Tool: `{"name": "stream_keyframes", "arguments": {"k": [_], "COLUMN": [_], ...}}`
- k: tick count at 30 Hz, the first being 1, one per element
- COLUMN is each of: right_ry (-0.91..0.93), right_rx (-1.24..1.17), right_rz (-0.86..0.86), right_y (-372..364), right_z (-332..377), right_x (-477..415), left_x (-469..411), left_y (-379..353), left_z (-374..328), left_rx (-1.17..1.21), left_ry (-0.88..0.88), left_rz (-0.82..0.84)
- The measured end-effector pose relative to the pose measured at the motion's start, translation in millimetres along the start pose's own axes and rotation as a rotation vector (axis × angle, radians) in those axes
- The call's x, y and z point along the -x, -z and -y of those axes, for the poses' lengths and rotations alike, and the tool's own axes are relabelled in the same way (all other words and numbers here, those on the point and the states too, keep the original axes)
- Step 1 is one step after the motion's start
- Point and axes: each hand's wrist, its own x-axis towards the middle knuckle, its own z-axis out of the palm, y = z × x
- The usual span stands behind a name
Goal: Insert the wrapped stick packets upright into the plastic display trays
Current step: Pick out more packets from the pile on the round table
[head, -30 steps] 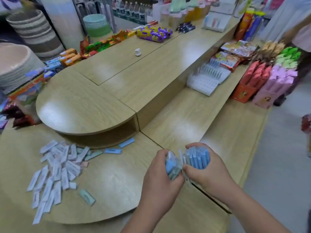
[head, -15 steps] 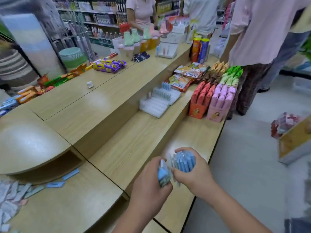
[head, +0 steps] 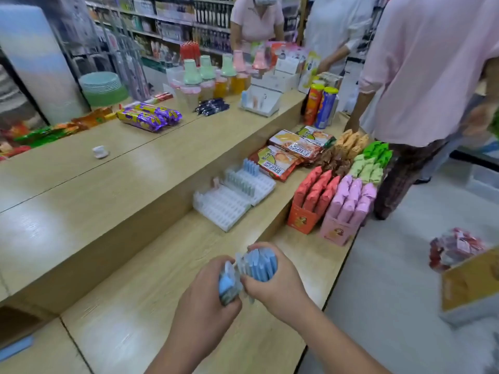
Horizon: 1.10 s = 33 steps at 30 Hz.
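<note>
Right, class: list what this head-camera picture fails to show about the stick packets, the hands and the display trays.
Head view: count of stick packets in the left hand, covered by its fingers.
Head view: print on the packets in the right hand, blurred and small.
Head view: free slots in the far display tray, too small.
Head view: blue packet at lower left, cut off by the edge.

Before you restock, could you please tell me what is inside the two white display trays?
The far tray holds two rows of upright pale blue packets; the near tray looks mostly unfilled. Slot bottoms are hidden.
</note>
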Motion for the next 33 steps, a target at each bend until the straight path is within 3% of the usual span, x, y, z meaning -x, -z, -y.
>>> {"name": "stream_keyframes", "arguments": {"k": [11,17,22,27,33], "right_ry": [-0.090,-0.090,-0.054,-0.023,0.212], "right_rx": [0.041,0.157,0.317,0.450,0.738], "right_rz": [0.363,0.577,0.705,0.687,0.576], "right_y": [-59,-110,-146,-178,-180], "right_z": [-19,-42,-70,-82,-83], "right_x": [-178,-247,-295,-315,-312], "left_x": [-114,-144,-176,-195,-205], "left_y": [24,31,21,3,-18], "left_z": [58,103,146,174,184], "left_rx": [0.115,0.237,0.192,0.205,0.061], "left_ry": [0.331,0.500,0.598,0.723,0.835], "left_rz": [-0.124,-0.222,-0.317,-0.411,-0.606]}}
